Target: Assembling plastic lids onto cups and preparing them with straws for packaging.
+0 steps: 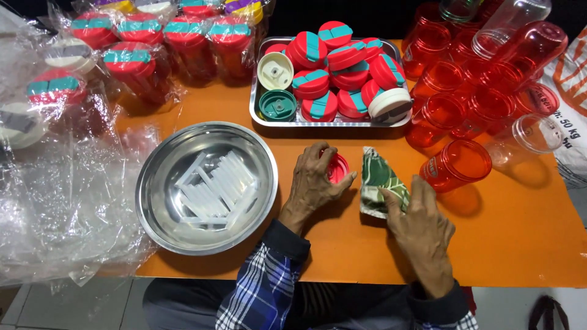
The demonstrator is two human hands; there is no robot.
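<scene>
Green and white, the crumpled packet (380, 182) lies flat on the orange counter (507, 238), a rough wedge with its narrow end pointing away from the person toward the steel tray (257, 116) and its broad end near the right hand (422, 229). Its long axis runs from the far edge to the near, leaning slightly to the right as it comes closer. The surface shows a leafy green pattern with pale creases.

The right hand lies loosely open, fingers stretched forward, with the fingertips pressing on the packet's near right edge; it pins the packet and does not clasp it. The left hand (315, 183) is curled over a small red cap (336, 167) just left of the packet, fingers arched around it and the thumb reaching toward the packet; the cap's red rim shows beneath the fingers.

A round steel bowl (159, 208) holding clear plastic strips (215, 188) sits to the left. The tray behind holds red lids with teal bands (312, 82). Red transparent cups (455, 164) lie to the right, and wrapped bottles (131, 61) stand at far left.
</scene>
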